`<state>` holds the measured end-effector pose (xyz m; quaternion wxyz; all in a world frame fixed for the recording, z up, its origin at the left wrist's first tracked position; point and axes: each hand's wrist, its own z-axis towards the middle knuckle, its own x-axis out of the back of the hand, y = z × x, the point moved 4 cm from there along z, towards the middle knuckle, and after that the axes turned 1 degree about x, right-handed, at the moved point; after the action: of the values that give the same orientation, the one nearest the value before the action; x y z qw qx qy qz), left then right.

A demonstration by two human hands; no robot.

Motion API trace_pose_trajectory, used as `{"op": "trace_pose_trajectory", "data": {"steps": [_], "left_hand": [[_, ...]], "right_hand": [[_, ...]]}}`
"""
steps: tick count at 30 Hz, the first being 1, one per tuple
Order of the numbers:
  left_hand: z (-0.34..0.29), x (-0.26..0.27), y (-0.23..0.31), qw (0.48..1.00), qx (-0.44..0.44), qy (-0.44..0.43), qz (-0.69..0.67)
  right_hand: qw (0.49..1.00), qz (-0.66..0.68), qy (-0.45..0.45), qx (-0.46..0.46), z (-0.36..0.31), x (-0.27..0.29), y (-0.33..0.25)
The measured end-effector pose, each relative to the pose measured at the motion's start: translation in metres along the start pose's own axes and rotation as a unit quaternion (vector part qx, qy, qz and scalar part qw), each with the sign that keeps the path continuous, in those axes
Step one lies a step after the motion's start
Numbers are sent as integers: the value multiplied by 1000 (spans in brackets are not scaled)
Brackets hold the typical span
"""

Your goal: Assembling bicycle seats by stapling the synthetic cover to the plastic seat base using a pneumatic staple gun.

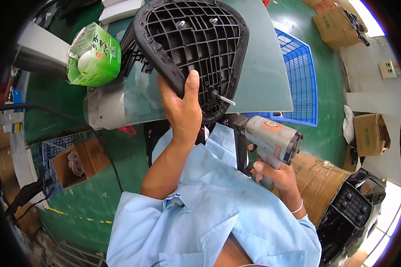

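A black plastic seat panel [196, 40] with a ribbed grid on its underside is held up in front of me over the table. My left hand [182, 109] grips its lower left rim, thumb over the ribs and fingers hidden behind. Two metal studs show near the panel's far end, and a pale pin [223, 98] sticks out near its narrow end. In my right hand [276, 175] is a grey pneumatic staple gun [272, 135], gripped by the handle. Its nose points left, close to the panel's narrow end; whether they touch I cannot tell.
Under the panel is a green-topped table [265, 84], with black plastic strips [133, 55] on it. A green carton [96, 58] stands at the left. A blue crate [298, 75] lies beyond the table's right edge. Black plastic parts [352, 207] lie by a large cardboard box [321, 182] at right.
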<state>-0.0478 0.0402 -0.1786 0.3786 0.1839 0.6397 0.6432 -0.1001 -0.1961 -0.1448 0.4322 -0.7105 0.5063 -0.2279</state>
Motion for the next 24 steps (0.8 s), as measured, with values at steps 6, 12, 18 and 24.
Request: {"op": "trace_pose_trajectory", "data": {"steps": [6,12,18,24], "left_hand": [[-9,1,3,999,-25,25,26],[-12,3,-7,999,-31,9,37],[-17,-1,-7,998,-55,33,15],[10,19,-2,996,-23,-58,-64]], "right_hand": [[999,-44,-29,-3,9,-12,-5],[995,-81,-46,-21,22,-16,-7],[991,-122,-53,-10,30,-13,-15],[975,-199,-94,41,21,15,-32]]}}
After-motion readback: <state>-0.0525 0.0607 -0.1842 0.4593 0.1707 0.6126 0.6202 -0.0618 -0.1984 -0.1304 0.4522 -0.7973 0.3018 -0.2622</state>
